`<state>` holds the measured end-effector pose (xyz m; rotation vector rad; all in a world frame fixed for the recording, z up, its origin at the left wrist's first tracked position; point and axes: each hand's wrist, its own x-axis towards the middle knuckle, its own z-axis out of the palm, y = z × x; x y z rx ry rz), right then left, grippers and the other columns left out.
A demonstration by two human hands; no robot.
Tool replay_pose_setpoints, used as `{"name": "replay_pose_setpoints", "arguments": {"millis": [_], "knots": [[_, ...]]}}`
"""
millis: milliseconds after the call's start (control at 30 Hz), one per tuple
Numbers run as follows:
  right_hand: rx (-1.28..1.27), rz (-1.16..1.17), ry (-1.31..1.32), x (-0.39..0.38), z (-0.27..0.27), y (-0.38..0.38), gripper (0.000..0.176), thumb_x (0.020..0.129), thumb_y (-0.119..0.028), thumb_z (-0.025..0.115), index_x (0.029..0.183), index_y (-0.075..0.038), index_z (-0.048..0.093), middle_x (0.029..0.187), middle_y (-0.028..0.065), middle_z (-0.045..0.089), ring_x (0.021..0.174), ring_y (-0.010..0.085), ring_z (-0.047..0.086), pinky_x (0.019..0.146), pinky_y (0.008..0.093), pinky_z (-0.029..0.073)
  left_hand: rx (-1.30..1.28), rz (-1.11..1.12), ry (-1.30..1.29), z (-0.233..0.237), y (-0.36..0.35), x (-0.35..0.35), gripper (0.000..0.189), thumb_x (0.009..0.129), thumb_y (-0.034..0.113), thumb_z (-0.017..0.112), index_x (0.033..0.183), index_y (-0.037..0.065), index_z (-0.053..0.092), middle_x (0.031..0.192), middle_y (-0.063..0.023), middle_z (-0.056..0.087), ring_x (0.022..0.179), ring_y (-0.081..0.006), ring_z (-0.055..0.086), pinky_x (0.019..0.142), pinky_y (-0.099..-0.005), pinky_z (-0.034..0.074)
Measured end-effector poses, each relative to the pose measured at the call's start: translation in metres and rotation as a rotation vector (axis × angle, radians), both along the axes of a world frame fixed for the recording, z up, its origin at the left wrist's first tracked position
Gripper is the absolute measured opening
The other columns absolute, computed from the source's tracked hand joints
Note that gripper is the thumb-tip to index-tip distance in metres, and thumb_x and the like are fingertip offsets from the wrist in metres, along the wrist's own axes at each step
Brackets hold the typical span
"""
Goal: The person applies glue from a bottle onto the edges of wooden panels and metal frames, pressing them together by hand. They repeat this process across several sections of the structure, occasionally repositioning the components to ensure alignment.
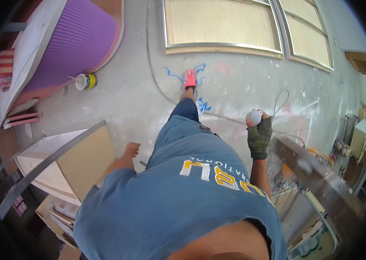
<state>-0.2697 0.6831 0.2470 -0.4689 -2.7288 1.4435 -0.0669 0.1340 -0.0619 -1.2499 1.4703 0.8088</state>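
My right hand point(258, 132), in a dark green fingerless glove, is closed around a white rounded object point(254, 116). Its exact kind cannot be made out. My bare left hand point(132, 150) hangs at my left side with its fingers loosely bent and apart, and nothing shows in it. Close by that hand stands a box-like cabinet point(85, 162) with a pale wooden panel. One of my feet, in a pink clog point(190, 78), is on the grey floor among blue strands.
A cable point(153, 71) runs across the floor past my foot. A paint can point(86, 82) stands beside a purple curved counter point(83, 34). Metal-edged wooden panels point(222, 26) lie ahead. A blurred beam point(317, 177) is close on my right.
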Motion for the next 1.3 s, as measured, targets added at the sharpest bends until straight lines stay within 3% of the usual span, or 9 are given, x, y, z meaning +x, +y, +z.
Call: {"name": "replay_pose_setpoints", "arguments": {"millis": [100,167,233,333,400,500,667,833,1300], "knots": [[0.174,0.191,0.207,-0.143,-0.04,-0.01,0.046,0.094,-0.017,0.076,0.133,0.001,0.06,0.103,0.0094,0.066,0.085,0.0179,0.066,0.072,0.0342,0.059,0.241,-0.593,0.15,-0.113,0.025,-0.119,0.029,0.097,0.029,0.065,0.107,0.003,0.074,0.096,-0.0159,0.077,0.072,-0.0355,0.073,0.068,-0.0577,0.058],[0.037,0.216,0.028,-0.213,-0.034,-0.022,0.044,0.094,-0.017,0.076,0.132,0.0,0.062,0.104,0.0106,0.067,0.09,0.0185,0.069,0.071,0.0347,0.059,0.136,-0.928,0.592,-0.035,0.061,-0.266,0.032,0.097,0.033,0.064,0.094,0.004,0.076,0.101,-0.0172,0.078,0.086,-0.0333,0.073,0.082,-0.0449,0.057],[0.055,0.32,0.085,-0.286,-0.068,-0.02,0.045,0.094,-0.02,0.077,0.133,-0.002,0.062,0.106,0.0127,0.069,0.091,0.0199,0.072,0.069,0.0358,0.059,-0.001,-0.086,0.823,-0.005,0.114,-0.358,0.036,0.098,0.041,0.066,0.101,0.006,0.074,0.094,-0.0156,0.077,0.084,-0.0331,0.071,0.078,-0.0431,0.055],[-0.02,0.5,-0.171,-0.384,-0.142,-0.036,0.046,0.093,-0.022,0.079,0.133,-0.005,0.063,0.103,0.0146,0.071,0.09,0.0207,0.073,0.071,0.036,0.06,0.023,0.236,0.76,-0.007,0.134,-0.46,0.039,0.096,0.045,0.068,0.108,0.008,0.075,0.096,-0.0153,0.076,0.087,-0.0322,0.072,0.08,-0.0424,0.056],[0.013,0.735,-0.085,-0.442,-0.238,-0.041,0.046,0.092,-0.023,0.079,0.133,-0.009,0.064,0.101,0.0167,0.073,0.087,0.0261,0.074,0.076,0.0394,0.06,-0.204,-0.208,0.842,-0.071,0.129,-0.505,0.038,0.095,0.042,0.07,0.11,0.009,0.076,0.101,-0.0151,0.077,0.092,-0.0318,0.073,0.084,-0.042,0.057],[0.143,0.892,-0.127,-0.504,-0.355,-0.074,0.041,0.093,-0.02,0.076,0.132,-0.012,0.066,0.117,0.0206,0.073,0.103,0.0404,0.071,0.085,0.0459,0.058,-0.291,-0.202,0.855,-0.176,0.108,-0.562,0.033,0.093,0.037,0.069,0.108,0.009,0.077,0.104,-0.0162,0.077,0.096,-0.0331,0.074,0.088,-0.0425,0.057],[0.213,1.049,-0.151,-0.565,-0.579,-0.159,0.035,0.09,-0.019,0.074,0.123,-0.011,0.064,0.111,0.021,0.072,0.103,0.043,0.069,0.09,0.0518,0.054,-0.315,-0.382,0.777,-0.375,0.043,-0.647,0.039,0.091,0.04,0.072,0.101,0.002,0.075,0.101,-0.015,0.077,0.093,-0.0302,0.073,0.084,-0.0412,0.057],[0.114,1.124,-0.131,-0.573,-0.738,-0.233,0.035,0.09,-0.018,0.072,0.124,-0.011,0.065,0.113,0.0217,0.072,0.104,0.0427,0.07,0.09,0.049,0.055,-0.299,-0.32,0.799,-0.484,0.01,-0.689,0.038,0.088,0.038,0.078,0.1,0.002,0.076,0.1,-0.0141,0.077,0.09,-0.0269,0.073,0.083,-0.0387,0.057],[0.359,1.155,-0.021,-0.551,-0.78,-0.278,0.037,0.085,-0.016,0.073,0.119,-0.006,0.065,0.108,0.0187,0.07,0.1,0.0416,0.068,0.088,0.0524,0.054,0.082,-0.147,0.748,-0.525,-0.001,-0.727,0.038,0.073,0.024,0.092,0.092,-0.002,0.073,0.082,-0.0125,0.075,0.066,-0.0191,0.072,0.063,-0.0304,0.058]]}}
